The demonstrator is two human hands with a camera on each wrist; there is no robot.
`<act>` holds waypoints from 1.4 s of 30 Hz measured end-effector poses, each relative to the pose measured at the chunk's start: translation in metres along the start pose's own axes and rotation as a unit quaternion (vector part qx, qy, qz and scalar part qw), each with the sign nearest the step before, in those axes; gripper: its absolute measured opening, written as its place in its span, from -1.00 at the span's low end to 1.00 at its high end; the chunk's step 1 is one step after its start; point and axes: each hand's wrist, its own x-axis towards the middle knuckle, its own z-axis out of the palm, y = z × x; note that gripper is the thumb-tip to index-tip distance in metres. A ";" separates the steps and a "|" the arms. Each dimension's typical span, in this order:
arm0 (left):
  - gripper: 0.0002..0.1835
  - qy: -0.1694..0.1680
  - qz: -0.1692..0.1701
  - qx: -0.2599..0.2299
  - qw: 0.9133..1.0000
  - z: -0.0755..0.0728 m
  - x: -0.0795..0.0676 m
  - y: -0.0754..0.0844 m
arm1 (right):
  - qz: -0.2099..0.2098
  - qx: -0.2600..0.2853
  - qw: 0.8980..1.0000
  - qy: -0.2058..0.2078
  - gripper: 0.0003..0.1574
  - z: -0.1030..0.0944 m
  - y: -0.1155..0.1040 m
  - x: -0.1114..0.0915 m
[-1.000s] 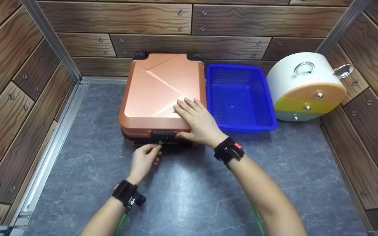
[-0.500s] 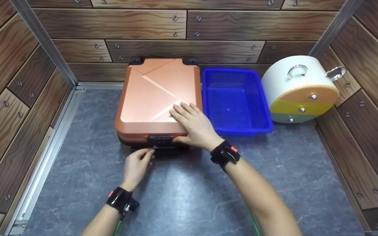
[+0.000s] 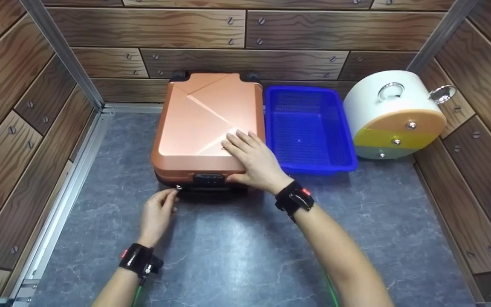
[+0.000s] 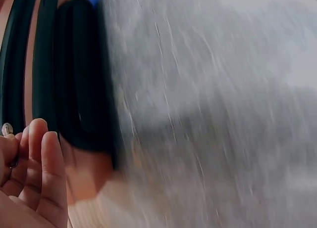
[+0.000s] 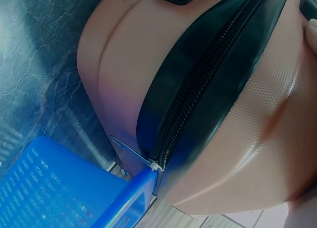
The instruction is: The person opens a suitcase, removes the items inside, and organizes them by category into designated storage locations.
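Note:
A copper-coloured hard-shell suitcase (image 3: 211,123) lies flat on the grey floor. At its front edge, left of the black lock (image 3: 209,179), my left hand (image 3: 157,215) pinches a small metal zipper pull (image 3: 179,187) between thumb and forefinger. That pull (image 4: 7,129) also shows at the fingertips in the left wrist view. My right hand (image 3: 259,165) rests with spread fingers on the lid's front right corner. In the right wrist view a black zipper (image 5: 208,69) runs round the side, and another zipper pull (image 5: 154,164) lies near the basket's rim.
Right of the suitcase, close against it, stands a blue plastic basket (image 3: 353,164). Beyond it is a round white drawer box (image 3: 377,89) with coloured drawers and metal handles. Wood-patterned walls (image 3: 194,30) with metal rails (image 3: 64,59) enclose the floor (image 3: 228,256).
My left hand has moved left along the suitcase's front edge with the zipper pull, from below the lock to near the left corner. The right hand has stayed on the lid.

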 end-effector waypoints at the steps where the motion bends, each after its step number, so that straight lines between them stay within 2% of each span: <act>1: -0.77 0.002 -0.002 0.005 1.000 -0.003 0.001 -0.001 | 0.000 0.001 1.000 0.000 0.28 0.000 0.000 0.000; 8: -0.73 0.012 -0.008 0.029 0.999 -0.021 0.011 -0.010 | -0.001 0.006 1.000 0.007 0.28 0.000 0.002 0.000; 17: -0.67 0.032 -0.050 0.020 0.998 -0.044 0.033 -0.022 | -0.003 0.008 1.000 0.006 0.27 0.000 0.003 0.001; 23: -0.57 0.008 -0.088 0.017 0.996 -0.053 0.060 -0.024 | -0.003 0.010 1.000 0.003 0.28 -0.001 0.002 0.000; 28: -0.59 -0.010 -0.078 0.027 0.997 -0.056 0.089 -0.023 | -0.003 0.011 1.000 0.006 0.27 -0.001 0.002 -0.001; 35: -0.61 -0.046 -0.072 0.014 0.996 -0.055 0.125 -0.019 | -0.003 0.009 1.000 0.008 0.27 0.000 0.002 -0.002; 42: -0.57 -0.050 -0.073 0.085 0.992 -0.053 0.153 -0.009 | -0.004 0.007 1.000 0.005 0.27 -0.001 0.001 0.000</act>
